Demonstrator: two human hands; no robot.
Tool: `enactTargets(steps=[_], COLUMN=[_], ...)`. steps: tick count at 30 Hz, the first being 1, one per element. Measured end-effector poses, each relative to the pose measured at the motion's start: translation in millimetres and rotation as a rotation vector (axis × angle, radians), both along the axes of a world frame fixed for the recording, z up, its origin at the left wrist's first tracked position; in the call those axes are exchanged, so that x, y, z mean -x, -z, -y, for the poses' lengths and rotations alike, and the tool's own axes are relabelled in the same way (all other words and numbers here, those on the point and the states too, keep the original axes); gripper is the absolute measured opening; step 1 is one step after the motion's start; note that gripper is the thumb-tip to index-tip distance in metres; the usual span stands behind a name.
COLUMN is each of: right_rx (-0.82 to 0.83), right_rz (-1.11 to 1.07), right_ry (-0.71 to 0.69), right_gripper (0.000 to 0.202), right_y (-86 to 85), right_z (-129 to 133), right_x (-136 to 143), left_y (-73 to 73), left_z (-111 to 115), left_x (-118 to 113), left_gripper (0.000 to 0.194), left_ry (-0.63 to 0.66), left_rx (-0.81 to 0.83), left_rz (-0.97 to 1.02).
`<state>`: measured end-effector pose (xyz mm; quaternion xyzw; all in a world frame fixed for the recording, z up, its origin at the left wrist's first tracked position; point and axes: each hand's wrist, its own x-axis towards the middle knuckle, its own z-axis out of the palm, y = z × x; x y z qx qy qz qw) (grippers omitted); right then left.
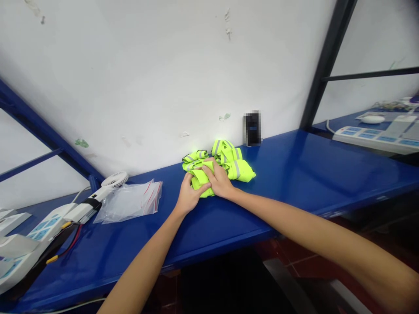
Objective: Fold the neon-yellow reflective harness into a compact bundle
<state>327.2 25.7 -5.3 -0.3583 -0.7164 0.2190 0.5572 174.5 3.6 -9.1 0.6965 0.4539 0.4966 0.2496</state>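
Observation:
A folded fluorescent yellow reflective vest is bunched up between my two hands on the blue tabletop. My left hand grips its left side, thumb pointing inward across the front. From the right, my right hand closes over its top and right side; part of the cloth is hidden under the fingers. Right behind it lie more yellow bundles with grey reflective strips, one bundle to the right and another bundle to the back left. Where one bundle ends and the other starts is hard to make out.
Clear zip bags lie to the left, beside a small white fan and a white power strip with wires. A black box, blurred out, stands against the white wall. Metal frame posts rise at both sides of the blue table.

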Motion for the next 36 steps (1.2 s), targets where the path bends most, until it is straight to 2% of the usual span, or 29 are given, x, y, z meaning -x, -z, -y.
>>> enactTargets(steps=[3,6,10,18,23,27,31,36], right_rx=[0.024,0.057,0.115,0.098,0.061,0.053,0.129,0.364], right_rz=[-0.032,-0.143,-0.272,-0.319,-0.302,-0.329,-0.376,-0.463], right_ry=[0.084,0.156,0.183,0.171,0.196,0.197,0.204,0.016], right_gripper=[0.028,0.026,0.026,0.03,0.033,0.031,0.029,0.03], right_y=[-1.1,-3.3,-5.6,-8.3,-10.6,-15.1,-15.1,-8.5], right_z=[1,-1,-4,-5,-2,5,2,-18], right_x=[3,7,11,7,7,12,19,23], left_y=[0.9,1.7,2.9,2.9,-1.2,-4.1,-8.1,-10.3], left_z=[2,3,3,3,4,9,13,11], left_x=[-5,-10,-19,-23,-32,-40,-38,-29], left_gripper=[0.059,0.053,0.051,0.063,0.061,0.05,0.036,0.039], left_ry=[-0.026,-0.113,-0.141,-0.109,-0.178,-0.257,-0.336,-0.348], left_rx=[-0.072,-0.12,-0.158,-0.021,0.047,-0.066,-0.249,-0.368], left_rz=[-0.013,0.029,0.115,0.152,0.219,0.303,0.208,0.01])
